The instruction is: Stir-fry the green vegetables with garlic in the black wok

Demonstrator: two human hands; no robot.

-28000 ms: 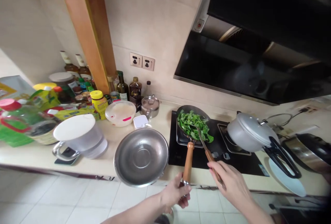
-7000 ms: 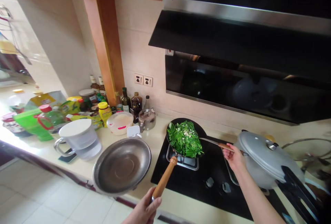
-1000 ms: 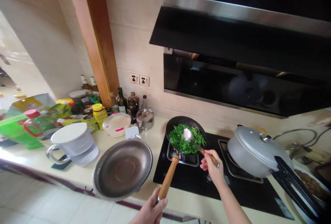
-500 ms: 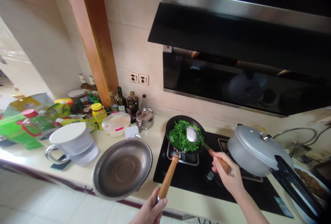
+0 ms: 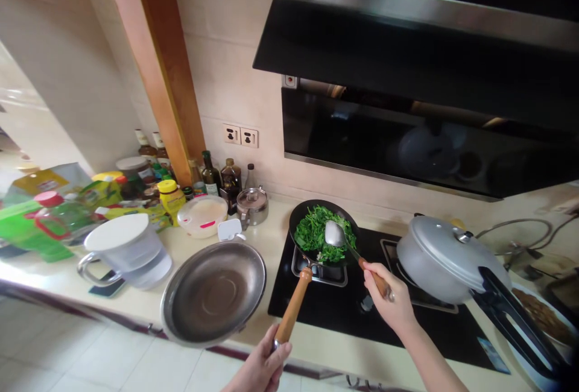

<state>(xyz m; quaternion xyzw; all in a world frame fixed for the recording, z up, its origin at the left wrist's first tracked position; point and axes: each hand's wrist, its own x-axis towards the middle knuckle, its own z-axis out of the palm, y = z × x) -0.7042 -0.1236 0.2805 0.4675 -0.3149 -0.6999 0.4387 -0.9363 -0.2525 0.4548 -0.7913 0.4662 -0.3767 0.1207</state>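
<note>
A small black pan (image 5: pixel 300 217) full of green leaves (image 5: pixel 316 232) sits on the left burner of the black hob (image 5: pixel 362 307). My left hand (image 5: pixel 266 368) is closed round the end of the pan's long wooden handle (image 5: pixel 294 307) at the bottom of the view. My right hand (image 5: pixel 389 301) grips the wooden handle of a metal spatula (image 5: pixel 335 235), whose blade lies over the greens on the pan's right side.
A large steel bowl (image 5: pixel 212 289) stands left of the hob at the counter edge. A white-lidded jug (image 5: pixel 129 247), bottles and jars (image 5: pixel 221 178), a small lidded pot (image 5: pixel 252 205) and a plastic tub (image 5: pixel 201 214) crowd the counter. A grey pressure cooker (image 5: pixel 446 256) fills the right burner.
The spatula blade has shifted slightly lower and left over the greens, and my right hand has drawn a little closer to the pan. My left hand keeps its hold.
</note>
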